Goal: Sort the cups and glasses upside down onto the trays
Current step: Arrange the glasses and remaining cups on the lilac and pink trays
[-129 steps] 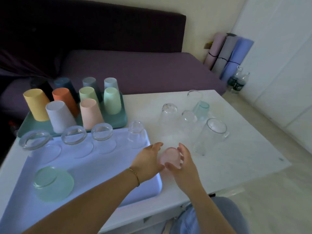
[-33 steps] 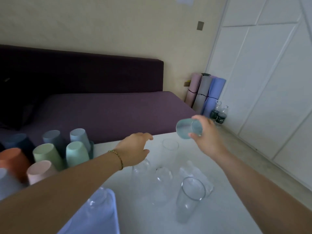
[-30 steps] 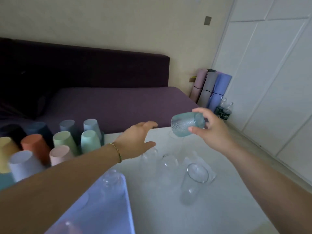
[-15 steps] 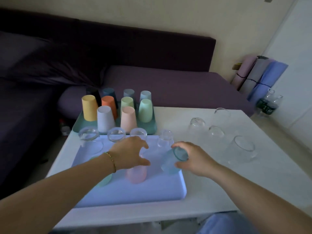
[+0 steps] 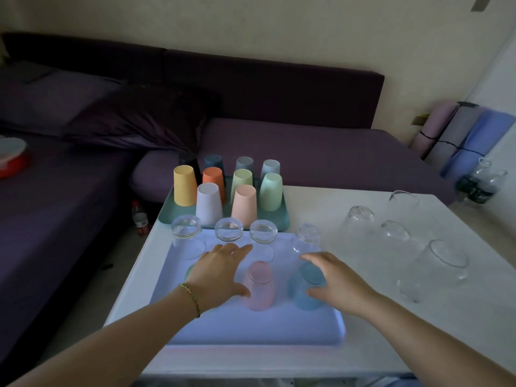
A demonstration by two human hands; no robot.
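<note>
A lavender tray point(image 5: 251, 328) lies at the table's front. Its far row holds clear glasses point(image 5: 262, 233) standing upside down. Nearer me stand a pink glass point(image 5: 258, 286) and a blue glass point(image 5: 305, 291), both upside down. My right hand point(image 5: 337, 280) wraps the blue glass from the right, fingers over its top and thumb at its side. My left hand point(image 5: 217, 272) lies spread just left of the pink glass, its thumb touching it, and hides most of a green glass point(image 5: 188, 272). Behind, a teal tray point(image 5: 283, 219) carries several coloured plastic cups point(image 5: 244, 205) upside down.
Several clear glasses point(image 5: 444, 263) stand loose on the white table point(image 5: 321, 202) right of the trays, some upright, some inverted. A purple sofa runs behind and to the left. Rolled mats and bottles point(image 5: 480, 182) stand at the far right on the floor.
The blue glass, tilted in my right hand half a second ago, now stands upside down on the lavender tray beside the pink one. My left hand slid off the pink glass to its left.
</note>
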